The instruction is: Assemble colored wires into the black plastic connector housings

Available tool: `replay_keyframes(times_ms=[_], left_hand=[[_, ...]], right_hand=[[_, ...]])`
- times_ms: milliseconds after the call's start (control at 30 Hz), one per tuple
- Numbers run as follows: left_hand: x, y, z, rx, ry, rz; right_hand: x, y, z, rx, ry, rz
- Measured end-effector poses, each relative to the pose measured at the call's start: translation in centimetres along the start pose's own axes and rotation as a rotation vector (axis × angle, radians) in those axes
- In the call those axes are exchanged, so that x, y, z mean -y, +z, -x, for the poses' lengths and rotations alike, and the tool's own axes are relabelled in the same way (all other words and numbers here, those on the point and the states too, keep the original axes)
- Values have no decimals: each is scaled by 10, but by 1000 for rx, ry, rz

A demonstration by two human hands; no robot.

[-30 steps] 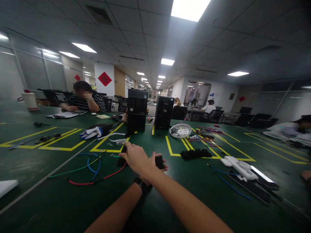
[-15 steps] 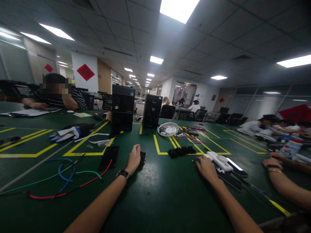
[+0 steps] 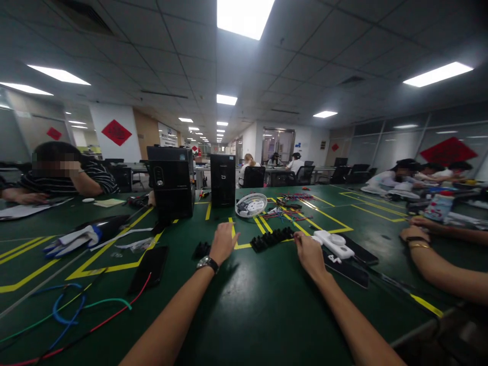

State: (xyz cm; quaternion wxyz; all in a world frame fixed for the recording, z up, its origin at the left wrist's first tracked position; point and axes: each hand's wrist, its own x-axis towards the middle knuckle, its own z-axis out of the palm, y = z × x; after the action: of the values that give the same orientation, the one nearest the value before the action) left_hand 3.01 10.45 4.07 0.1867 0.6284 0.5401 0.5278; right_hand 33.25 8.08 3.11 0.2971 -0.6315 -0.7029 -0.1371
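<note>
My left hand [image 3: 223,243] is above the table with its thumb apart from the fingers and nothing visible in it. Just left of it, a small black ridged block [image 3: 202,249] rests on the green table, partly hidden by the hand. A longer black ridged strip [image 3: 271,238] lies between my two hands. My right hand [image 3: 308,252] is at this strip's right end, thumb and fingers pinched together. Whatever is in the pinch is too small to make out. Close to its right side lies a white power strip [image 3: 334,244] across a dark flat device [image 3: 348,269].
Two black computer towers [image 3: 171,188] [image 3: 223,180] stand ahead, with a white round basket [image 3: 251,204] and coloured wires [image 3: 292,206] to their right. On the left lie a black phone [image 3: 148,269], looped wires [image 3: 68,310] and gloves [image 3: 74,240]. A co-worker's arms [image 3: 434,259] rest at right.
My hands were together, right over left, and have come apart. The right reached toward a blue wire by the power strip, then moved left. The left released the black block. The view turned right.
</note>
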Motion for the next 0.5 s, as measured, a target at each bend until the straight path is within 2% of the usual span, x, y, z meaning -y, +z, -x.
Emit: replay_keyframes(times_ms=[133,233,300,367,433,500], left_hand=[[-18,59,6,114,-38,97],[-20,81,8,173,-74,150],[-19,82,13,211,-104,189],[-16,73,23,232,-139,224],[-13,56,37,257,-209,319],[-9,33,54,282,-325,549]], right_hand=[[4,-2,-1,-214,-94,-192],[5,0,5,-208,-178,-326],[11,1,10,-171,-192,-413],[24,2,13,-117,-186,-491],[46,2,14,-30,-192,-574],[75,2,14,64,-222,-644]])
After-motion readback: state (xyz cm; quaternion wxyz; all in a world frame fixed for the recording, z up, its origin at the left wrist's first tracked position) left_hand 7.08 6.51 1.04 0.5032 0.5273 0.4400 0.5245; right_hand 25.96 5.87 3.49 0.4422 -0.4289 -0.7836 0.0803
